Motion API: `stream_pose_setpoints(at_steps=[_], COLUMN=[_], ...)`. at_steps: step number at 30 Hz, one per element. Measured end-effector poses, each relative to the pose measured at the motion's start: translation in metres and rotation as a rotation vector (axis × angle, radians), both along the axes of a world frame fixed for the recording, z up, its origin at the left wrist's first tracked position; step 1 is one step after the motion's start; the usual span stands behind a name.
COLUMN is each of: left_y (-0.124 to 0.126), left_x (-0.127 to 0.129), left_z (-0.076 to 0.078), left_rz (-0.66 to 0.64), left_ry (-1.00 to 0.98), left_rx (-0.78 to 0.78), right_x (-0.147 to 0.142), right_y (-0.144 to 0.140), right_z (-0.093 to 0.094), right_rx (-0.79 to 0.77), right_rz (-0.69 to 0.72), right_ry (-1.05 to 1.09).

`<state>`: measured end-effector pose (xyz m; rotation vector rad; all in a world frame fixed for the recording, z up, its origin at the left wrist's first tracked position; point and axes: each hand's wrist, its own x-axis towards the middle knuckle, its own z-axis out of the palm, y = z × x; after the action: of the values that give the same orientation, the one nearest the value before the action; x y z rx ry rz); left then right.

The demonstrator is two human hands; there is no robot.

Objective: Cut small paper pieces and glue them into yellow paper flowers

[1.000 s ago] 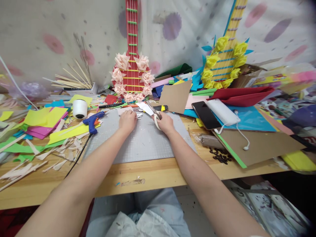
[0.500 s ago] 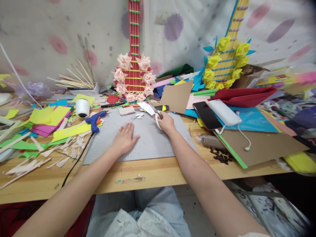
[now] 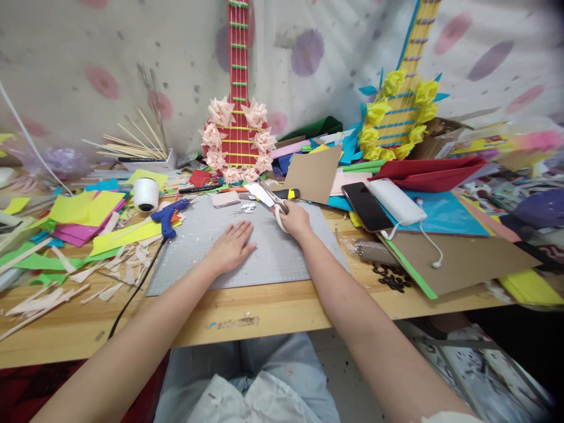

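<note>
Scissors point(image 3: 274, 202) sit gripped in the right hand point(image 3: 295, 220) at the grey mat's point(image 3: 264, 252) far edge, left hand point(image 3: 231, 247) flat and open mid-mat.

red guitar point(image 3: 237, 126) at wall | yellow guitar point(image 3: 403, 114) right | glue gun point(image 3: 167, 215) left of mat | phone point(image 3: 363, 206) beside power bank point(image 3: 396, 201) | thread spool point(image 3: 145, 194) far left

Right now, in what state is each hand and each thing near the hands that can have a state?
Left hand: open, flat on the cutting mat.
Right hand: closed around the scissors.
Scissors: blades look closed, pointing away.
Glue gun: lying on its side, cord attached.
Phone: screen dark.
Power bank: white cable plugged in.
Thread spool: lying on its side.
</note>
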<state>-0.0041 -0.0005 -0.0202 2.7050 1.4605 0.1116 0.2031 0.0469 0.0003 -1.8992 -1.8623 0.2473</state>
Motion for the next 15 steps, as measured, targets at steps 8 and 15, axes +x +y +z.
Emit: stream_pose_setpoints(at_steps=[8,15], left_y=[-0.004,0.009], left_x=[-0.041,-0.030], left_z=[0.015,0.021], left_rz=[0.454,0.383], left_ry=[0.092,-0.218], left_rx=[0.345,0.255], right_x=[0.032,0.057], right_y=[-0.011,-0.010], right_z=[0.050,0.046], right_rx=[-0.194,-0.381], right_rz=[0.248,0.254], right_ry=[-0.173,-0.435])
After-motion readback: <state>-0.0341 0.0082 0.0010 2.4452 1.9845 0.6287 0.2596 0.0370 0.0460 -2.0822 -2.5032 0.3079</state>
